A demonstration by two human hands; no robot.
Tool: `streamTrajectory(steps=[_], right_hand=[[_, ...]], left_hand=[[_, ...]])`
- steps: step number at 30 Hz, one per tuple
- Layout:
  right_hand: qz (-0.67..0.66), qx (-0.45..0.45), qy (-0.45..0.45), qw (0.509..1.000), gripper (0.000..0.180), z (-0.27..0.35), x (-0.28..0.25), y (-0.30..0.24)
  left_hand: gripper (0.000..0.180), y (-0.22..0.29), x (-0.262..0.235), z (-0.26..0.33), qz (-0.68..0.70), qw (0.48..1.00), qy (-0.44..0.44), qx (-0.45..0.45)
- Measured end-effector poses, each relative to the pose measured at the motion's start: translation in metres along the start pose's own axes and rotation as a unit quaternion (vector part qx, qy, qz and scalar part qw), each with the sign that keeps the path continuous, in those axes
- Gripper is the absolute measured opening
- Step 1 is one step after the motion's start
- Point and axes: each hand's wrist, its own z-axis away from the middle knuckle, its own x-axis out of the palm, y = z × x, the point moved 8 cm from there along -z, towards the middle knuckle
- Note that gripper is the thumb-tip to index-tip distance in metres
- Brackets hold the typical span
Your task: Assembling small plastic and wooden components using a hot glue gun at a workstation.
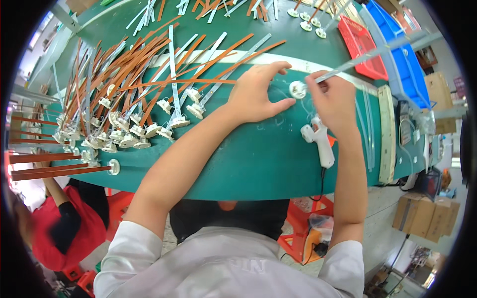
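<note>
The right hand (332,102) pinches a pale strip (367,57) over the green table (238,169), a white disc (298,90) just beside the grip (whether joined, one cannot tell); the left hand (253,94) spreads wide, empty. Many piled strips (141,62) already bear white bases (128,141); this one looks unfinished.

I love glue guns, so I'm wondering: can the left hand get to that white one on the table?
Probably yes. The left hand looks open, and only bare green tabletop seems to lie between it and the glue gun, though the right hand is close by.
</note>
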Motion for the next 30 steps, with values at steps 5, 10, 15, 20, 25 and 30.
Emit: streamTrajectory(steps=[5, 10, 15, 20, 25, 30], right_hand=[[0.089, -0.01, 0.074, 0.993, 0.023, -0.091, -0.008, 0.048], [0.132, -0.006, 0.098, 0.986, 0.034, -0.179, 0.024, 0.065], [0.259, -0.031, 0.135, 0.956, 0.043, -0.236, 0.049, 0.089], [0.239, 0.056, 0.079, 0.966, 0.041, -0.25, 0.067, 0.114], [0.249, 0.075, 0.053, 0.964, 0.047, -0.248, 0.066, 0.113], [0.255, 0.111, 0.015, 0.961, 0.048, -0.223, 0.046, 0.091]], left_hand=[[0.043, -0.005, 0.0, -0.002, -0.02, 0.997, -0.023, -0.07], [0.038, 0.001, 0.006, -0.001, -0.106, 0.994, -0.028, -0.021], [0.033, 0.0, 0.009, -0.002, -0.111, 0.992, -0.056, -0.036], [0.031, -0.003, 0.01, 0.001, -0.112, 0.992, -0.052, -0.025], [0.033, -0.004, 0.011, 0.001, -0.111, 0.991, -0.064, -0.035], [0.033, -0.003, 0.012, 0.003, -0.112, 0.992, -0.055, -0.02]])
